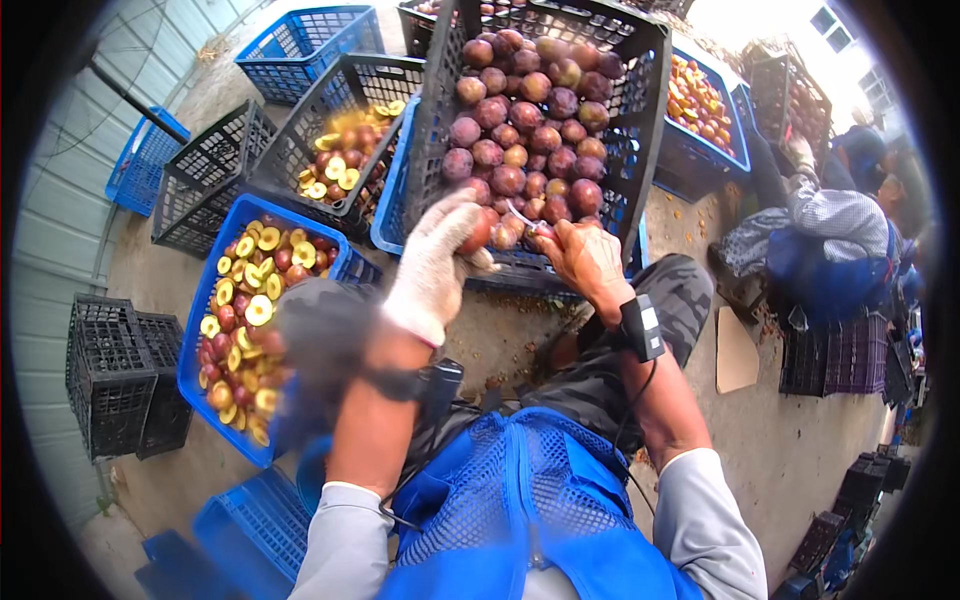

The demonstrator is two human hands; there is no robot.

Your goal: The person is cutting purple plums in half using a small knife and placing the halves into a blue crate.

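Plum (478, 232), reddish, gripped in gloved left hand (437, 262) at front edge of tilted black crate (640, 90) of whole plums. Right hand (585, 258), bare, closed on small knife (522, 218), just beside the plum.

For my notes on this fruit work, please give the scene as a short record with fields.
left hand: white knit glove, holds a round reddish plum
right hand: bare, fingers shut on a thin knife at the fruit
in front: tilted black plastic crate of whole purple plums
left side: blue plastic crate of halved yellow-fleshed plums
far right: another person, seated
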